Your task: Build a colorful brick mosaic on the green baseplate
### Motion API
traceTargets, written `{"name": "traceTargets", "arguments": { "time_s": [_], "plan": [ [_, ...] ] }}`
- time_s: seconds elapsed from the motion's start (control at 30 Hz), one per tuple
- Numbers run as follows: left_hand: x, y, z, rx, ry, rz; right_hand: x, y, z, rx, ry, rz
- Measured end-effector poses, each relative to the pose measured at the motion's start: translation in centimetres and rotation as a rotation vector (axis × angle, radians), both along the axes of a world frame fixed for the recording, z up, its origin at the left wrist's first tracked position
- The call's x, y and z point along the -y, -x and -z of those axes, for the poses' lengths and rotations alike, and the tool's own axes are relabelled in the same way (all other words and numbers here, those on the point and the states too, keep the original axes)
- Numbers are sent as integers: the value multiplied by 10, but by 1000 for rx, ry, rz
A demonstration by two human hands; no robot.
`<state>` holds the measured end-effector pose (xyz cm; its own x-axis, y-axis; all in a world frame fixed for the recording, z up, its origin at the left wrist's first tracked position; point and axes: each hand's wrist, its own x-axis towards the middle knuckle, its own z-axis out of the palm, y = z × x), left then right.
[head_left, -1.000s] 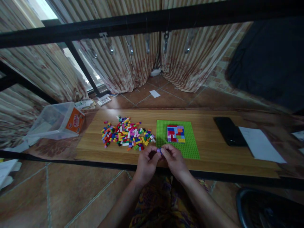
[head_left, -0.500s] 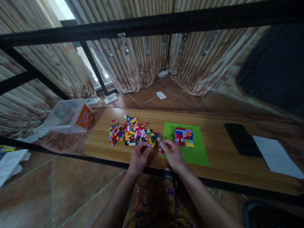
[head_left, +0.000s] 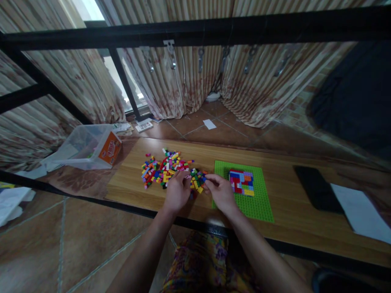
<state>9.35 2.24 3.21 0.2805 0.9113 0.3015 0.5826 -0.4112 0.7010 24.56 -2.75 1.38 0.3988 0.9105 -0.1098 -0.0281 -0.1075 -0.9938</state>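
My left hand (head_left: 178, 191) is over the near side of a loose pile of toy building bricks (head_left: 168, 173), its fingers curled and pressed together. A small pinkish brick (head_left: 187, 176) shows at its fingertips. Between the pile and a green studded baseplate (head_left: 259, 207), my right hand (head_left: 222, 194) has thumb and forefinger pinched together. What that pinch holds is too small to make out. On the baseplate sits a flat block of joined bricks (head_left: 242, 182) in red, blue, orange, yellow and lilac, just right of my right hand.
A clear plastic box (head_left: 88, 146) with an orange label stands left of the wooden board (head_left: 128, 179). A black flat object (head_left: 316, 189) and a white sheet (head_left: 360, 211) lie at the right. A dark metal rail (head_left: 195, 36) crosses beyond the board, before striped curtains.
My left hand has moved up and slightly left, onto the pile. My right hand has risen a little at the pile's edge. The whole view has shifted slightly.
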Motion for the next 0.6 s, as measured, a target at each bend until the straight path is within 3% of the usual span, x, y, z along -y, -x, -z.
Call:
{"name": "traceTargets", "arguments": {
  "time_s": [0.1, 0.2, 0.4, 0.5, 0.6],
  "plan": [
    [15, 5, -2, 73, -3, 41, 10, -3, -9, -314, 37, 34],
    [37, 6, -4, 122, -10, 96, 26, -11, -21, -381, 41, 59],
    [80, 2, 8, 133, 9, 258, 65, -58, -18, -64, 10, 289],
    [85, 0, 20, 107, 2, 277, 74, -93, -6, 140, 30, 437],
    [79, -3, 25, 89, -4, 290, 74, -118, 3, 284, 42, 491]
  ]
}}
